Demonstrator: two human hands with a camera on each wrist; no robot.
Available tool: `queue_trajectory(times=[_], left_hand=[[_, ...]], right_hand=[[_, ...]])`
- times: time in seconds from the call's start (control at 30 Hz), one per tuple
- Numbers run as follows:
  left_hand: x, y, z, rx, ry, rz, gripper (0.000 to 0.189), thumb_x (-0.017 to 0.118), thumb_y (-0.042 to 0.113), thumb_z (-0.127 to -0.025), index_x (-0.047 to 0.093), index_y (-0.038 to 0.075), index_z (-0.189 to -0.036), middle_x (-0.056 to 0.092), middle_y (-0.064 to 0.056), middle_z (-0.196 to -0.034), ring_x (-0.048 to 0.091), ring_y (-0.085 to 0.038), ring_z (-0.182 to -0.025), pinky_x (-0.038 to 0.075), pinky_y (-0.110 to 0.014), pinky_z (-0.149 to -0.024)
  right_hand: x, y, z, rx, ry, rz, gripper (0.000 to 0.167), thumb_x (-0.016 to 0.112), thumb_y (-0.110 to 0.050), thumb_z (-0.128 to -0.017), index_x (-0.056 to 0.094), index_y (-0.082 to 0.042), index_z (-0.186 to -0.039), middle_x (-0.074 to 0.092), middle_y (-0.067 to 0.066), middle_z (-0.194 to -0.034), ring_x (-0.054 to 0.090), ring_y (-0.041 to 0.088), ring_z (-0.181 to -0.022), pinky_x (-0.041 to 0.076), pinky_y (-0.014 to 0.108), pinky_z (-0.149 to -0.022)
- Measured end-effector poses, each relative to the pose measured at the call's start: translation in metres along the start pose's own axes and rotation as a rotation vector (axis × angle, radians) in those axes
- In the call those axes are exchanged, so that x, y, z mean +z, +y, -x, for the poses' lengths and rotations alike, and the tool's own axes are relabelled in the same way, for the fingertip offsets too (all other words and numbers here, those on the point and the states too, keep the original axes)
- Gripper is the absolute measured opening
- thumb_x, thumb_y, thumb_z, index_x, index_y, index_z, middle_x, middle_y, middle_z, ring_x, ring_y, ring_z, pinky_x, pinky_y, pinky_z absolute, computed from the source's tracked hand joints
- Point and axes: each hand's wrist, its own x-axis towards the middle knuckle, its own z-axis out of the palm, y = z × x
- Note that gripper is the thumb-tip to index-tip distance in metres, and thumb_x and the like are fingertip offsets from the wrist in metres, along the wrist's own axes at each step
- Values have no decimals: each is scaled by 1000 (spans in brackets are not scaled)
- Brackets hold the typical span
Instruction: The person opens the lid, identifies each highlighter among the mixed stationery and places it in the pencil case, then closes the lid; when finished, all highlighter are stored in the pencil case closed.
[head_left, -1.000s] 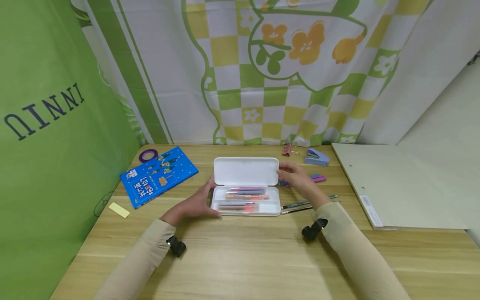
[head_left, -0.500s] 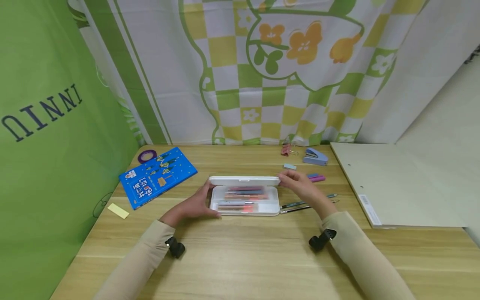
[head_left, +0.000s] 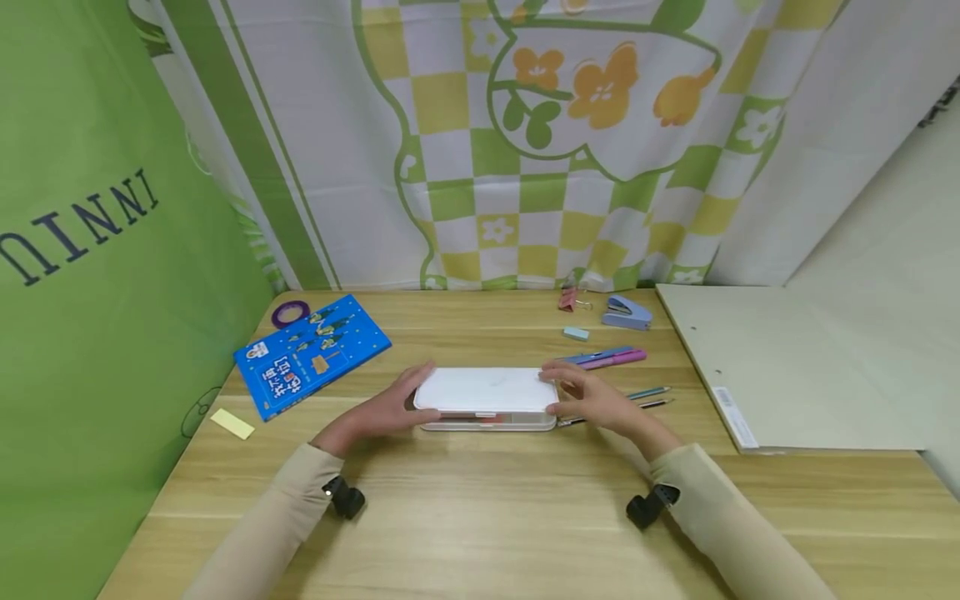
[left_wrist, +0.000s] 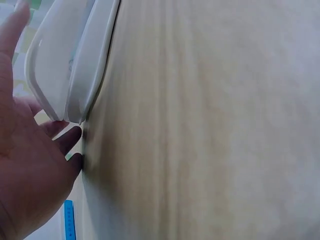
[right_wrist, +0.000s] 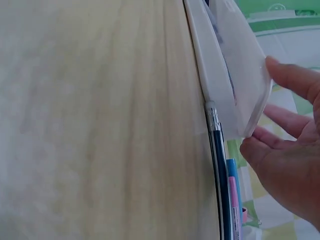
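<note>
A white pencil case [head_left: 483, 425] sits on the wooden table, its lid [head_left: 480, 388] tilted down over the base with a narrow gap along the front. Through that gap a little of the pens' orange and pink shows; the rest is hidden. My left hand [head_left: 382, 411] holds the case's left end, thumb near the front corner and fingers around the back. At the other end, my right hand [head_left: 600, 406] grips the lid's edge between thumb and fingers, as the lid's end [right_wrist: 245, 75] in the right wrist view also shows.
Two pencils [head_left: 651, 392] lie right of the case, with blue and magenta pens [head_left: 618, 357] behind them. Further back are an eraser [head_left: 576, 333], a binder clip [head_left: 570, 300] and a stapler [head_left: 627, 312]. A blue book [head_left: 311, 358], purple tape [head_left: 290, 313] and yellow sticky notes [head_left: 232, 423] lie left.
The lid has swung forward from standing upright to nearly down over the base, hiding the pens. My right hand has moved forward and down with it; the left stays at the left end.
</note>
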Motion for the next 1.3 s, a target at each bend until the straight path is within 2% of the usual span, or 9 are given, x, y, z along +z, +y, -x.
queue_trajectory(times=[0.17, 0.4, 0.63, 0.9, 1.1, 1.3], left_hand=[[-1, 0, 2, -6, 9, -21, 77, 55, 40, -94, 17, 6, -151, 14, -19, -155, 13, -37, -141, 16, -54, -111], [-2, 0, 1, -19, 10, -48, 79, 61, 40, -91, 21, 7, -151, 17, -18, -155, 14, -36, -142, 15, -53, -112], [-3, -4, -3, -69, 8, -58, 80, 64, 43, -88, 24, 14, -151, 21, -12, -155, 16, -33, -142, 16, -52, -112], [-1, -1, -4, -77, 9, -54, 82, 68, 40, -86, 26, 13, -151, 23, -12, -155, 18, -34, -142, 16, -51, -112], [-1, 1, 0, -84, 21, -100, 82, 69, 38, -86, 27, 11, -150, 25, -13, -154, 20, -34, -141, 18, -50, -112], [-4, 2, 0, -60, 12, -155, 83, 69, 39, -85, 26, 8, -150, 26, -15, -153, 22, -34, -140, 21, -49, -112]], right_hand=[[4, 0, -1, 23, 23, 150, 68, 73, -14, -84, 40, 7, -139, 24, 29, -148, 23, 45, -136, 27, 53, -106], [6, 0, -2, -14, 52, 327, 70, 77, -12, -79, 43, 11, -135, 33, 29, -142, 31, 46, -130, 33, 55, -102], [6, -3, -2, -16, 41, 343, 71, 77, -10, -78, 41, 12, -136, 33, 28, -141, 31, 45, -131, 31, 56, -104], [5, -1, 0, -25, 29, 355, 72, 77, -10, -78, 41, 12, -136, 33, 28, -141, 30, 45, -131, 30, 55, -104], [7, 0, -2, -77, 15, 416, 72, 76, -12, -79, 40, 12, -136, 33, 28, -140, 30, 44, -131, 27, 56, -105], [9, -6, -5, -111, -17, 521, 70, 75, -13, -81, 40, 14, -136, 35, 29, -139, 35, 43, -129, 28, 55, -106]])
